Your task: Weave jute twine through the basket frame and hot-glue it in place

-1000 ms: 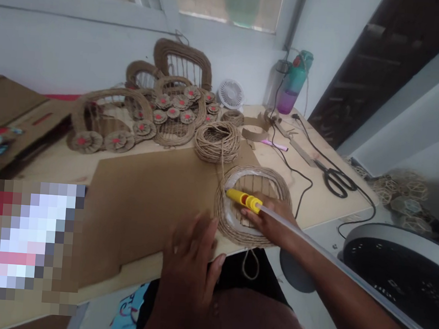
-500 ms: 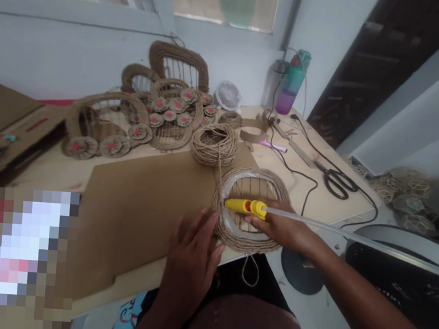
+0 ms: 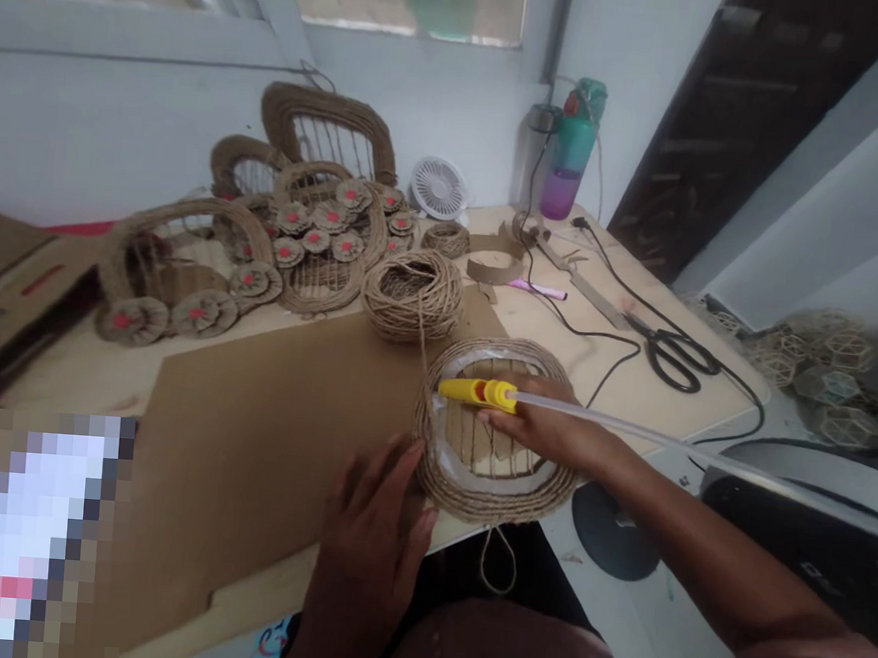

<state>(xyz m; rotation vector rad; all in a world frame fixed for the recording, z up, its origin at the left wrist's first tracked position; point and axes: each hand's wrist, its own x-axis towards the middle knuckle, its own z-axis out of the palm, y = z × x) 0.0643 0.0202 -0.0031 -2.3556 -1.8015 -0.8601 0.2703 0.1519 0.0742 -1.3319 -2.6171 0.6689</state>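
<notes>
My right hand (image 3: 545,417) grips a yellow glue gun (image 3: 476,393) with a long clear glue stick (image 3: 613,421) sticking out of its back. Its tip is at the upper left of a pale inner band on an oval twine-wrapped frame (image 3: 494,508), which has strings strung across its middle. From the frame a strand runs up to a ball of jute twine (image 3: 411,302), and a twine loop (image 3: 499,562) hangs over the table edge. My left hand (image 3: 376,525) lies with fingers stretched out on the cardboard sheet, fingertips against the frame's left rim.
Finished twine frames with paper flowers (image 3: 318,230) stand at the back left. A small white fan (image 3: 440,189), a teal-and-purple bottle (image 3: 571,158) and black scissors (image 3: 678,356) with cables nearby are on the table (image 3: 683,286). The cardboard sheet (image 3: 275,408) lies under my left hand.
The glue gun's tip has moved up along the left side of the frame's pale band. The whole view has shifted slightly; my left hand stays by the rim.
</notes>
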